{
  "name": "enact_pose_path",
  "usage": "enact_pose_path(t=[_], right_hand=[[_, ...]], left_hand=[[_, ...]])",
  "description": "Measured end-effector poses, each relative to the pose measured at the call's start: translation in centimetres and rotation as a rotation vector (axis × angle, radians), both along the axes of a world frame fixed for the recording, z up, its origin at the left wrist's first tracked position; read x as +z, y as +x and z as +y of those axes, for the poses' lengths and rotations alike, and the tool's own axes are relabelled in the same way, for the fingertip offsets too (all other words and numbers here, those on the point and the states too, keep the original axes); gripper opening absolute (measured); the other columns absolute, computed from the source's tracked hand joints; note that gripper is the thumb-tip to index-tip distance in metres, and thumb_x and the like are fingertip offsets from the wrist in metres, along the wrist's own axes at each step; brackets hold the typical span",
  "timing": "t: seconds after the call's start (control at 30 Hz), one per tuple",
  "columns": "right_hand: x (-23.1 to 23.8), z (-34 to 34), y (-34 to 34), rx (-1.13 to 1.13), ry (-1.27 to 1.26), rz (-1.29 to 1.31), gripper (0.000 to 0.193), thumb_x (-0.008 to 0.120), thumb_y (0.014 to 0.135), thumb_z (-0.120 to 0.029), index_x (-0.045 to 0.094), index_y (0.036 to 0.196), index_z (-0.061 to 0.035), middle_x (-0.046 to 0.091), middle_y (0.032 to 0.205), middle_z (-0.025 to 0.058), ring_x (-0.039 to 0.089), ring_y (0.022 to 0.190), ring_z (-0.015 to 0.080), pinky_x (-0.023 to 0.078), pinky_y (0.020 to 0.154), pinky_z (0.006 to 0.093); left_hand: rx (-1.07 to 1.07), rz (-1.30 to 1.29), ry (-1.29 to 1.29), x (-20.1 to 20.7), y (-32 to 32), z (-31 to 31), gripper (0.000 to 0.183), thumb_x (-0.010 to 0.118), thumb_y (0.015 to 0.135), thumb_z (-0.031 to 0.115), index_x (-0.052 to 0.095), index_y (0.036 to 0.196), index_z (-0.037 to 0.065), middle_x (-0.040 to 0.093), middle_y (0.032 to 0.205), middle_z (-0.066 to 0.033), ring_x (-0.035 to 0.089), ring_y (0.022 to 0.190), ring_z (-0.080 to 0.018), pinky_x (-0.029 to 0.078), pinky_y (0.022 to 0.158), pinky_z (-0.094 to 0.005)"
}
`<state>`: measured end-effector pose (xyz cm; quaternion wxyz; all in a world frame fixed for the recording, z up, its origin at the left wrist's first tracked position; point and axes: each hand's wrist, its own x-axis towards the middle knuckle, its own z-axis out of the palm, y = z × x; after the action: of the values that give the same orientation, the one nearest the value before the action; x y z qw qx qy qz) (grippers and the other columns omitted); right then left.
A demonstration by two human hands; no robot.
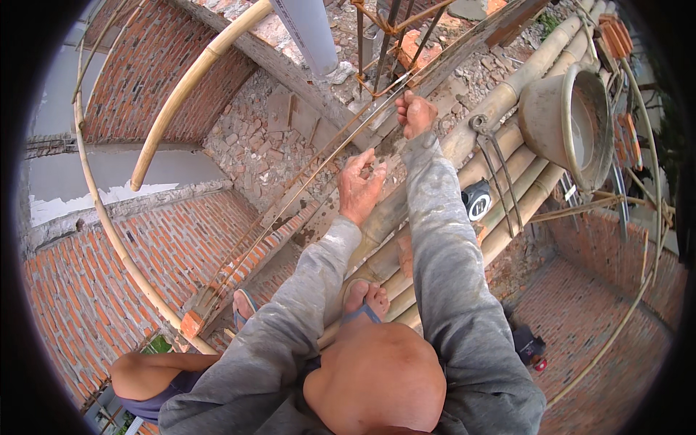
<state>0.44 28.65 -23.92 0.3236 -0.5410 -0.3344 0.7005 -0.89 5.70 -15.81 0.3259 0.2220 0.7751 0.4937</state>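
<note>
Fingers of right hand (416,116): curled in, tips bunched near 1 o'clock; cannot tell whether they pinch the thin line.
Fingers of left hand (360,190): loosely bent and spread, thumb apart from forefinger, just above centre; no grip visible.
Thin line (349,139): runs from 1 o'clock down to 8 o'clock; upper end near right hand, middle stretch just beside left hand.
Steel rods (380,43): upright bundle with tied rings, 12 to 1 o'clock, just beyond right hand.
Bamboo poles (500,101): laid side by side, 1 o'clock to 6 o'clock, bare foot (366,299) in blue sandal on them.
Basin (540,123): grey, tilted, 2 o'clock, on poles.
Metal tool (493,159): ring end, two long prongs, 2 to 3 o'clock.
Tape measure (476,201): black and white, 3 o'clock, beside prongs.
Pipe (308,36): pale grey, 11 to 12 o'clock.
Brick wall (109,268): 8 to 9 o'clock.
Brick (191,324): 8 o'clock, near line's lower end.
</note>
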Motion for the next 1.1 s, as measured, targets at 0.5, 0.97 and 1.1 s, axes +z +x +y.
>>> enact_pose_path(t=[0.5,0.97,1.1], right_hand=[[-4.1,3.1,-2.4,-0.299,-0.461,0.267,0.03,0.051,0.102,-0.02,0.06,0.124,-0.0009,0.068,0.105,0.0118,0.06,0.067,0.0173,0.049,0.056,0.0341],[-2.9,3.4,-1.2,-0.287,-0.72,0.325,0.017,0.051,0.097,-0.014,0.061,0.109,-0.0074,0.068,0.09,0.0045,0.05,0.056,0.0121,0.042,0.054,0.0303],[-2.6,3.8,-1.7,-0.334,-0.867,0.387,0.021,0.052,0.102,-0.019,0.064,0.093,-0.0035,0.051,0.06,-0.0051,0.041,0.047,0.0087,0.033,0.047,0.0275]], left_hand=[[0.027,0.739,-0.378,-6.3,-5.3,-9.3,0.055,0.075,0.088,0.019,0.064,0.139,0.001,0.061,0.13,-0.0202,0.056,0.125,-0.0406,0.044,0.11,-0.0518],[0.004,0.27,0.231,5.1,2.5,0.4,0.04,0.073,0.091,0.014,0.071,0.128,-0.002,0.068,0.115,-0.0174,0.067,0.103,-0.0343,0.055,0.091,-0.0443],[-0.096,0.368,0.314,7.4,4.8,1.2,0.038,0.072,0.093,0.013,0.071,0.128,-0.003,0.067,0.116,-0.0184,0.069,0.099,-0.0335,0.055,0.089,-0.0432]])
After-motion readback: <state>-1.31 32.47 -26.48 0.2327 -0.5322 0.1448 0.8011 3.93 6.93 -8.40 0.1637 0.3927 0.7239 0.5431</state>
